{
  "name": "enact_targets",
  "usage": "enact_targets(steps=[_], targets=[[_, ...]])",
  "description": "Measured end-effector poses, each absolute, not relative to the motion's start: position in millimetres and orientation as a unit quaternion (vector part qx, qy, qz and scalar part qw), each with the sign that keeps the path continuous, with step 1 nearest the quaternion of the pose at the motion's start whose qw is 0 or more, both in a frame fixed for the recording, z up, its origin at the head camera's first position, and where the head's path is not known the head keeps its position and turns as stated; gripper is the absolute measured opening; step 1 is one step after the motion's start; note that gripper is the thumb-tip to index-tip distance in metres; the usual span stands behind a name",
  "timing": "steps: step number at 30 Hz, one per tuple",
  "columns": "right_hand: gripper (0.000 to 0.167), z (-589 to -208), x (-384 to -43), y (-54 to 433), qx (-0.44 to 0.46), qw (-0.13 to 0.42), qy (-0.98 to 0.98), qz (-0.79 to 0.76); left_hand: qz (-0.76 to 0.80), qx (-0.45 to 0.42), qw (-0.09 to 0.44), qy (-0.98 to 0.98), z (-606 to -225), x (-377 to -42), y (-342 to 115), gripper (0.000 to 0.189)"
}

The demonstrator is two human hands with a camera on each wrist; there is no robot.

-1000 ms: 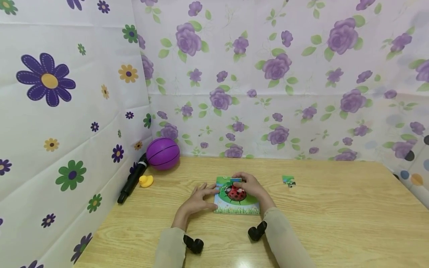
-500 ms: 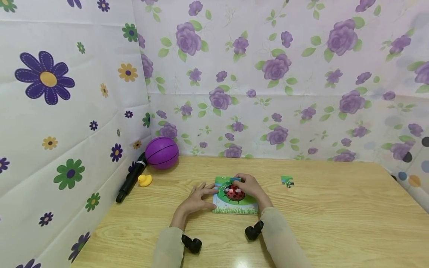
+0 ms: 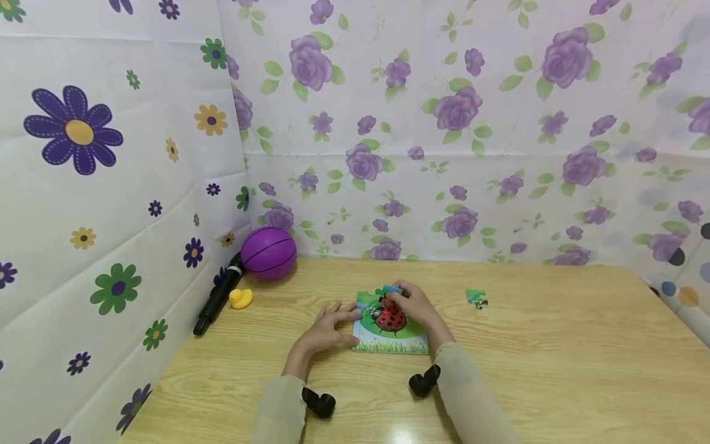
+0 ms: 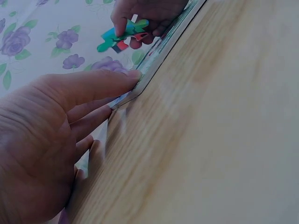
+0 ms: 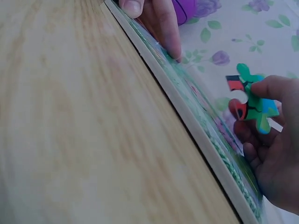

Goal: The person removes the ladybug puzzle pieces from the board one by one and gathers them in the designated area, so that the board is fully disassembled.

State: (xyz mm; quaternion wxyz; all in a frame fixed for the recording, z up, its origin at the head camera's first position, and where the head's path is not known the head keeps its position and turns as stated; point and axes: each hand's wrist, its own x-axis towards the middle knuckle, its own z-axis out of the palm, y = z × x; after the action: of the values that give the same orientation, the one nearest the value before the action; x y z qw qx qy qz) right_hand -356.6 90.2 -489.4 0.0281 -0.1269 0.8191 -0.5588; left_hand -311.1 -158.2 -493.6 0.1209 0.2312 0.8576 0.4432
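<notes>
A ladybug jigsaw puzzle point(image 3: 391, 342) lies flat on the wooden table, its picture bordered with grass and green. Along its left edge rests my left hand point(image 3: 324, 333), thumb and fingertips spread and touching the border. My right hand point(image 3: 418, 307) pinches a jigsaw piece point(image 5: 256, 105) between thumb and fingers, over the puzzle's upper right part. Green, blue and red show on that piece, and the right wrist view has it tilted up above the puzzle. A second jigsaw piece point(image 3: 476, 298), green and blue, lies on the table to the right.
At the back left are a purple ball point(image 3: 269, 253), a yellow toy duck point(image 3: 241, 299) and a long black cylindrical object point(image 3: 219, 299) by the wall. Flower-printed sheets point(image 3: 416, 123) stand behind and left of the table point(image 3: 554, 357).
My right hand has lifted slightly, and the pinched piece has come up and tilted, showing more of its face. My left hand stays at the puzzle's left edge.
</notes>
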Motion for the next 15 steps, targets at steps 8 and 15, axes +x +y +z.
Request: enact_targets(steps=[8,15], targets=[[0.013,-489,-366,100,-0.098,0.004,0.773,-0.627,0.441,0.234,0.119,0.858,-494,-312,-158,0.059],[0.021,-476,-358,122,-0.126,-0.025,0.783,-0.608,0.440,0.234,0.118,0.859,-493,-311,-158,0.058]])
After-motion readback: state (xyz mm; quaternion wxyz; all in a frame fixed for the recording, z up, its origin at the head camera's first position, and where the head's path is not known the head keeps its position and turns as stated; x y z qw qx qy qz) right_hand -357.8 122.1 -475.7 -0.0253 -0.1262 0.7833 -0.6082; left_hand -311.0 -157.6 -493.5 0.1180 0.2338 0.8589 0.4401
